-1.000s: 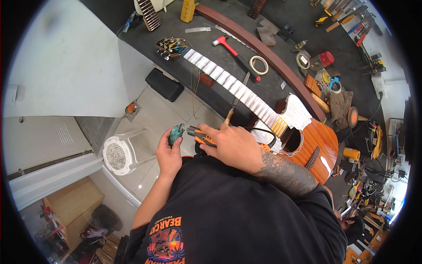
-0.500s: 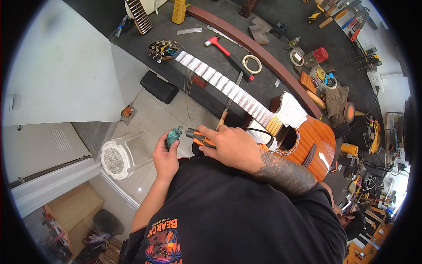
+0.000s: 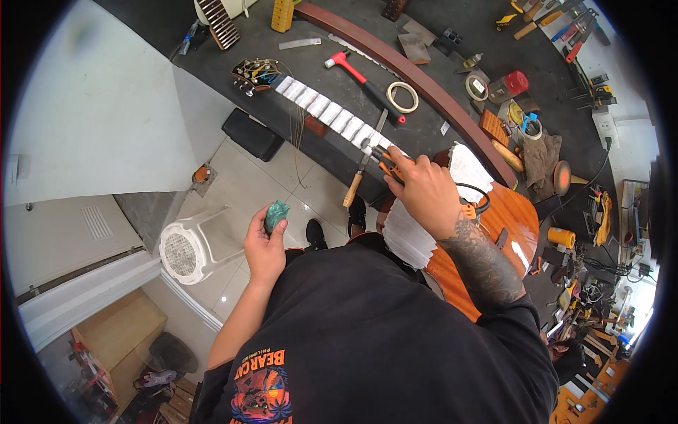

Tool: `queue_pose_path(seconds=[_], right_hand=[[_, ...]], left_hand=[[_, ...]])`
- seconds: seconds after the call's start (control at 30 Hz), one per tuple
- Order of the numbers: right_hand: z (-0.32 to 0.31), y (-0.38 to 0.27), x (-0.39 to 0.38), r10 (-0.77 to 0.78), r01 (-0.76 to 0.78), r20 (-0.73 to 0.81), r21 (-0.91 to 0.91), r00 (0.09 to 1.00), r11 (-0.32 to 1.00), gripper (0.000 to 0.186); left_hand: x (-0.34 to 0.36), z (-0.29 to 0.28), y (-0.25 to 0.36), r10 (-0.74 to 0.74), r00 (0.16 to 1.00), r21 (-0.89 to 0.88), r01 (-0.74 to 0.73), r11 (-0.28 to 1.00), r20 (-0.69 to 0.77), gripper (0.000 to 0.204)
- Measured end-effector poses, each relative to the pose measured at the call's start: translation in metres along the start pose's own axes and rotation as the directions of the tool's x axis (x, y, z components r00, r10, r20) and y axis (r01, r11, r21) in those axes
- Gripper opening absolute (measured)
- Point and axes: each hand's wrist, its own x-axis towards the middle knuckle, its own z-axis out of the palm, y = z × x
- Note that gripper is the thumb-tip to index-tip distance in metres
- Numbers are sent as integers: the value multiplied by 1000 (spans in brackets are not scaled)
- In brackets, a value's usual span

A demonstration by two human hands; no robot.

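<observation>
My left hand (image 3: 265, 247) is closed around a dark green lump, like a block of polishing compound (image 3: 278, 213), above the floor. My right hand (image 3: 431, 194) grips an orange and black rotary tool (image 3: 386, 161). Its tip is over the neck of an acoustic guitar (image 3: 519, 215); whether it touches cannot be made out. White tape strips (image 3: 328, 113) cover the fretboard between the frets. White paper (image 3: 472, 169) is laid on part of the guitar's top. My right hand and forearm hide the soundhole area.
Beyond the neck lie a red hammer (image 3: 360, 83), a tape roll (image 3: 402, 97) and a ruler (image 3: 300, 44). A wooden-handled file (image 3: 353, 187) lies across the bench edge. A white stool (image 3: 187, 251) stands on the left. Several tools crowd the bench's right side.
My right hand has carried the rotary tool away from the green lump, rightward and up to the guitar's neck. My left hand has stayed almost in place.
</observation>
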Motion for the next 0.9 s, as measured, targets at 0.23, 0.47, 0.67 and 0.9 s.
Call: queue_pose_path(seconds=[0.23, 0.47, 0.67, 0.9], right_hand=[[2, -6, 1, -21, 21, 8, -4, 1000, 1000, 51], [3, -7, 1, -30, 31, 20, -14, 999, 999, 51], [0, -7, 4, -32, 32, 24, -19, 999, 999, 51], [1, 2, 9, -4, 3, 37, 19, 999, 1000, 53]], left_hand=[[-1, 1, -6, 41, 999, 13, -41, 999, -28, 42], [-1, 2, -3, 48, 998, 5, -48, 999, -31, 42], [-1, 0, -3, 44, 999, 0, -44, 999, -27, 43], [-1, -1, -5, 34, 998, -21, -35, 999, -47, 43]])
